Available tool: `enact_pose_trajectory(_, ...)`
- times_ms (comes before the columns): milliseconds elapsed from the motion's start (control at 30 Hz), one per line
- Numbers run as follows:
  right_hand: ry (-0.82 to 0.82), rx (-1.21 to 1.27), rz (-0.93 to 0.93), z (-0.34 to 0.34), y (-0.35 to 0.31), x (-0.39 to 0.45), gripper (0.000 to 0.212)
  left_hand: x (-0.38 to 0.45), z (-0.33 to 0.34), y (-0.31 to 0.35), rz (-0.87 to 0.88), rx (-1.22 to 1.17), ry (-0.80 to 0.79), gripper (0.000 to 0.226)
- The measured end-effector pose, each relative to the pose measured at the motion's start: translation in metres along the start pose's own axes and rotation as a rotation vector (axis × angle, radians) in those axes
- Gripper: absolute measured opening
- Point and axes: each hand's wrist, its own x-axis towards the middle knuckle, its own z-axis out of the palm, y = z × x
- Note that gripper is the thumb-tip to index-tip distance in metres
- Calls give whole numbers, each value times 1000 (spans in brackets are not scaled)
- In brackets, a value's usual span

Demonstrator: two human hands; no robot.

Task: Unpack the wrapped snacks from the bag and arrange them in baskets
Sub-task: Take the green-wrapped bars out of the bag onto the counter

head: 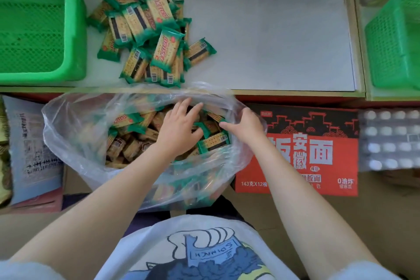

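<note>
A clear plastic bag (75, 134) stands open in front of the person, just below the edge of the grey shelf (272, 41), and it is full of cracker packets (127, 143) in green and yellow wrappers. The left hand (179, 129) is inside the mouth of the bag, palm down, with the fingers spread and nearly straight over the packets; it touches them but it does not grasp any. The right hand (245, 127) is at the right side of the opening, and its fingers are curled on the rim of the bag (the thumb points inward, to one packet that lies just beside it).

On the shelf, a loose pile of the same packets (150, 36) lies near the front edge, some face up and some showing the barcode side. A green plastic basket (41, 29) stands just beside this pile on the left, and a second green basket (395, 36) stands at the far right, well apart from the pile. To the right of the bag there is a red and black carton with white Chinese characters (313, 150).
</note>
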Motion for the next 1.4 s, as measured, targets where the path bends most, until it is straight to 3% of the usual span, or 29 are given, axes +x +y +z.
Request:
enact_pose_trajectory(100, 66, 146, -73, 7, 1, 8, 41, 2, -3, -4, 1, -11, -24, 70)
enact_pose_trajectory(133, 85, 179, -100, 7, 2, 8, 33, 2, -3, -6, 1, -17, -14, 68)
enact_pose_trajectory(367, -90, 580, -68, 9, 7, 3, 13, -4, 16, 5, -124, -323, -39, 44)
enact_pose_trajectory(467, -152, 710, -47, 11, 13, 5, 13, 0, 22, 10, -144, -420, -77, 47)
enact_pose_trajectory(667, -124, 645, -48, 17, 19, 10, 12, 12, 37, 20, -263, -697, -65, 31)
enact_pose_trajectory(1000, -54, 597, -65, 20, 25, 5, 17, 14, 42, 27, -374, -735, 82, 10)
enact_pose_trajectory(1167, 35, 544, -54, 16, 20, -1, 13, -17, 16, 13, -360, -845, -56, 17)
enact_pose_trajectory(1300, 159, 494, -141, 8, 4, -19, 34, -46, -14, -8, -317, -886, -34, 36)
enact_pose_trajectory(1400, 216, 586, -323, -6, -16, -43, 39, -47, -35, -21, -272, -1003, 35, 29)
